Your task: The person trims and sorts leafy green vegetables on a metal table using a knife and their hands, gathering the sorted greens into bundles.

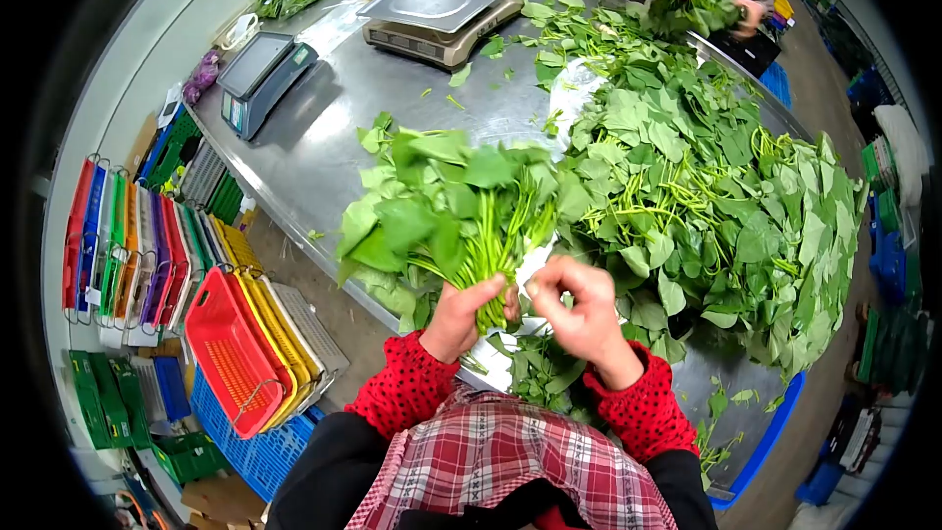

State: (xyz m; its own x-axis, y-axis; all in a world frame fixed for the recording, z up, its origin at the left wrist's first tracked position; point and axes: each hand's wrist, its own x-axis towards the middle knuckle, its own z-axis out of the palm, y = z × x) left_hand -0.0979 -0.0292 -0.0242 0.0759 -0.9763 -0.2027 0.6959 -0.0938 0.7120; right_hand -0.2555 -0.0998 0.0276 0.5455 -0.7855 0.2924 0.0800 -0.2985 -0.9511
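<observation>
Leafy-green bunch (471, 198) by counter (329, 177) near edge: left hand (465, 319) clamped on stems, right hand (579, 306) pinched together, contents unclear. Step, judged: bundling; next move needs steady stems.

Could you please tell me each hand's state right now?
Left hand: closed, holding a leafy bunch.
Right hand: curled; whether it holds anything is unclear.

A bunch of leafy greens (471, 216) is resting in the left hand's (463, 318) grip, slender bright-green stems gathering toward the person, broad leaves fanning outward, away.
</observation>
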